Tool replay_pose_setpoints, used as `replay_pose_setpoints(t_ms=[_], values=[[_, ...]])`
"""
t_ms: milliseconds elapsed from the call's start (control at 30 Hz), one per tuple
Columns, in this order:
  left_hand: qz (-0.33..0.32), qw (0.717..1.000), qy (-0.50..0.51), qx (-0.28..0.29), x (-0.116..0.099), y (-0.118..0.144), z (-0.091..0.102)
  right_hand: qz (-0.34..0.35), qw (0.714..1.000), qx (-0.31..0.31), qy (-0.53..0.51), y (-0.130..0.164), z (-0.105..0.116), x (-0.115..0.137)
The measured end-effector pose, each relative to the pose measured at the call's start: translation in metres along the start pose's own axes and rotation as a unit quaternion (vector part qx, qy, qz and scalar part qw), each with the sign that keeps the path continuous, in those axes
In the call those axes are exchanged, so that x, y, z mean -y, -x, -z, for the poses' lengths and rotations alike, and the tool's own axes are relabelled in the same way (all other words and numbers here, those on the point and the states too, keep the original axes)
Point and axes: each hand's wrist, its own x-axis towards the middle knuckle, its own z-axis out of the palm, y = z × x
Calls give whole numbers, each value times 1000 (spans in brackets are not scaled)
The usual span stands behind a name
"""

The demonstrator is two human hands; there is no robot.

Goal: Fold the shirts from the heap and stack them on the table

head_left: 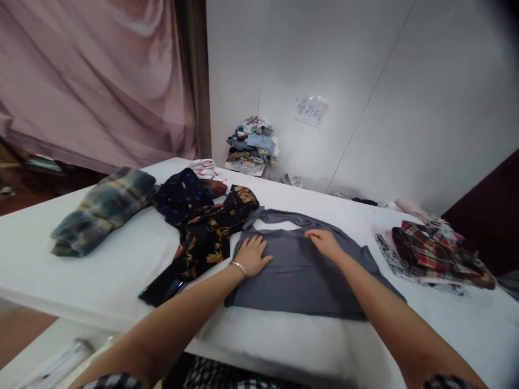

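Note:
A plain grey top [284,281] lies spread on the white table in front of me. Its curved upper edge leaves a gap where white cloth shows through. My left hand [253,256] rests flat on the top's left part, fingers stretched out, with a bracelet at the wrist. Near the upper edge, right of the middle, my right hand [323,243] has its fingers drawn together on the grey fabric, in what looks like a pinch. A dark blouse with a golden-brown pattern [214,227] lies close beside the top's left edge.
A rolled plaid garment [103,208] and a dotted navy cloth [182,194] lie left on the white table [121,289]. Folded plaid clothes [438,251] are stacked at right. Behind the table stands a clothes pile [253,140] by the wall. A black shiny item [162,289] lies front left.

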Motion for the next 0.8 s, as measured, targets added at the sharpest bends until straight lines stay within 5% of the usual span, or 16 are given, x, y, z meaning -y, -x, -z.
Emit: replay_pose_setpoints(t_ms=[233,400,500,633,800], values=[[12,999,35,-10,3,8,-5,-29,998,38,47,-124,-67,65],[33,998,51,-22,2,7,-9,-79,996,37,13,-161,-113,85],[62,996,58,-24,2,7,-13,-112,992,2,-50,-173,-119,86],[70,996,60,-19,1,7,-15,-158,965,-110,-177,-190,-85,74],[66,996,54,-16,2,5,-14,-192,888,-262,-324,-187,20,42]])
